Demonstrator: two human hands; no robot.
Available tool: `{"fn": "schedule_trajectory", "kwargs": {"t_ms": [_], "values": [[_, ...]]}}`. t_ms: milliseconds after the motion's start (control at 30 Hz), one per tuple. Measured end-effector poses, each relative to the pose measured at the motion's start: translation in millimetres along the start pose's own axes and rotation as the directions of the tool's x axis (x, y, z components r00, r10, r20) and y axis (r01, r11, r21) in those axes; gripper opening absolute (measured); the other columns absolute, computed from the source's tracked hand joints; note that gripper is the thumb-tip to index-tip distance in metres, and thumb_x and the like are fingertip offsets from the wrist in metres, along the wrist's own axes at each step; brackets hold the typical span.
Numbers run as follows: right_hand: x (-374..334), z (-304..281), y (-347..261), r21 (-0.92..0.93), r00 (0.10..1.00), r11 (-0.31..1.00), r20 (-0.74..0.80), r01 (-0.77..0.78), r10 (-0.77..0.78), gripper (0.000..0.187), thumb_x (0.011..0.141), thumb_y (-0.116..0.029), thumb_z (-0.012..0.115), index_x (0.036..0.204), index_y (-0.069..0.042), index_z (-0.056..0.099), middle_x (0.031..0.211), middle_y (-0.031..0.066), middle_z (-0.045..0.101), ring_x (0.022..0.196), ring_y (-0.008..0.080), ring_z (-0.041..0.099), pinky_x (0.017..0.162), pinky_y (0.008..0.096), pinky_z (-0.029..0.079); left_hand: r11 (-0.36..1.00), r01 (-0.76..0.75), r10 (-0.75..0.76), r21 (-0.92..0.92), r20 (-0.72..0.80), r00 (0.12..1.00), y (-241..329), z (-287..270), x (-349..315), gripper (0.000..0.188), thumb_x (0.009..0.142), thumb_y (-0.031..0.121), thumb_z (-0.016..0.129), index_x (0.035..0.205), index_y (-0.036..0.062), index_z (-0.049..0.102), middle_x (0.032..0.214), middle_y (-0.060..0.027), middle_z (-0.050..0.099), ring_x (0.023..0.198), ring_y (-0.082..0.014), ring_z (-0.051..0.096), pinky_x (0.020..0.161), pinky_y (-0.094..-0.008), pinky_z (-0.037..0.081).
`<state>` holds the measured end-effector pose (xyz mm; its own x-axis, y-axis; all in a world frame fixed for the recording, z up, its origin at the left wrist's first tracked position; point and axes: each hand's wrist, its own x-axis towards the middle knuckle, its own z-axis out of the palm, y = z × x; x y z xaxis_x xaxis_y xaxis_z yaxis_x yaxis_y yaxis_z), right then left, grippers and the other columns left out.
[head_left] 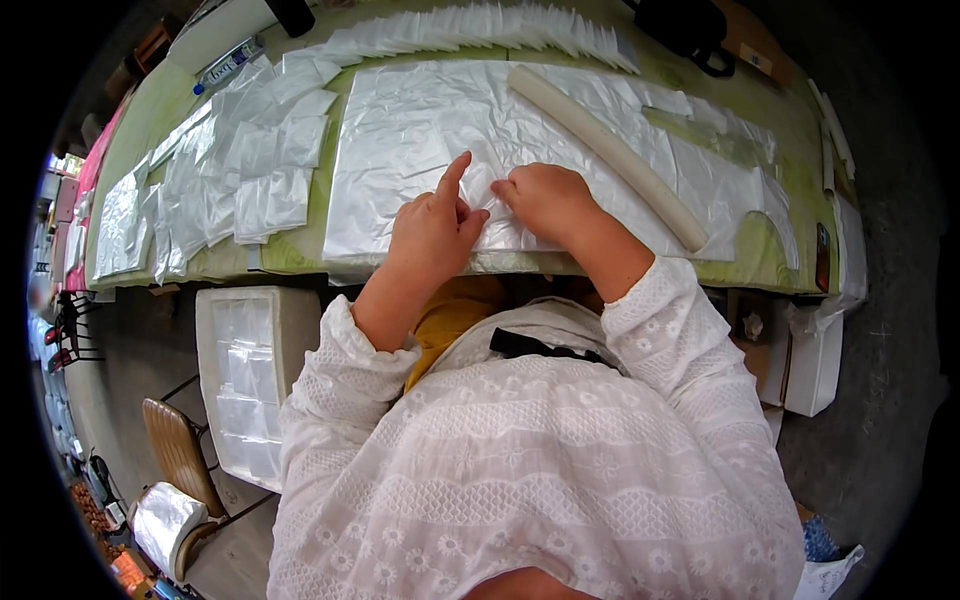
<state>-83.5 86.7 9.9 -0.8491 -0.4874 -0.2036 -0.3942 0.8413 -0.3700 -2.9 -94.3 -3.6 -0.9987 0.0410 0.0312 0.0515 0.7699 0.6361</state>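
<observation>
A wide stack of clear plastic sheets or bags [385, 120] lies on the green-covered table in front of me. Over its near middle, my left hand [432, 225] is open, with the index finger stretched forward and the thumb apart. Just to its right, my right hand [550, 203] is closed, its thumb and fingertips pinching a thin clear plastic bag [485, 165]. That bag's outline is hard to make out against the similar plastic below it. A long beige tube [610, 155] rests diagonally across the stack, to the right of my right hand.
Folded clear bags [270, 150] are piled at the left, and a row of them [480, 27] lines the back. A bottle [230, 65] lies at the back left, and a black bag [685, 30] at the back right. Below left stands a white box [207, 350] of folded plastic, near a chair [180, 440].
</observation>
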Motion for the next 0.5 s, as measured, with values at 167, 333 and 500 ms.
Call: {"fn": "schedule_trajectory", "kwargs": {"t_ms": [167,333,500], "values": [[5,-11,-9,-0.047,0.993,0.998,0.109,-0.037,0.042,0.047,0.101,-0.046,0.052,0.100,-0.006,0.076,0.103,0.0151,0.075,0.099,0.0337,0.072,0.085,0.0462,0.056,0.925,-0.217,0.271,0.311,-0.143,0.952,-7,13,0,0.073,0.091,0.040,0.072,0.154,0.0152,0.046,0.141,-0.0139,0.055,0.134,-0.0355,0.047,0.111,-0.0547,0.035],[0,-9,-7,-0.004,0.998,1.000,0.057,-0.019,0.020,0.041,0.096,-0.045,0.058,0.096,-0.008,0.076,0.101,0.0144,0.075,0.098,0.0330,0.071,0.087,0.0457,0.054,0.906,-0.143,0.142,0.400,0.031,0.989,-1,22,3,0.087,0.092,0.062,0.060,0.157,0.0078,0.039,0.167,-0.0183,0.028,0.158,-0.0365,0.014,0.124,-0.0633,0.009],[-13,11,11,0.059,0.986,0.993,-0.134,0.104,-0.095,0.034,0.089,-0.042,0.064,0.088,-0.010,0.074,0.093,0.0122,0.072,0.099,0.0335,0.067,0.089,0.0473,0.050,0.899,-0.069,0.069,0.432,0.016,0.998,6,22,0,0.094,0.092,0.066,0.058,0.158,0.0037,0.035,0.168,-0.0205,0.023,0.158,-0.0382,0.012,0.123,-0.0643,0.008]]}}
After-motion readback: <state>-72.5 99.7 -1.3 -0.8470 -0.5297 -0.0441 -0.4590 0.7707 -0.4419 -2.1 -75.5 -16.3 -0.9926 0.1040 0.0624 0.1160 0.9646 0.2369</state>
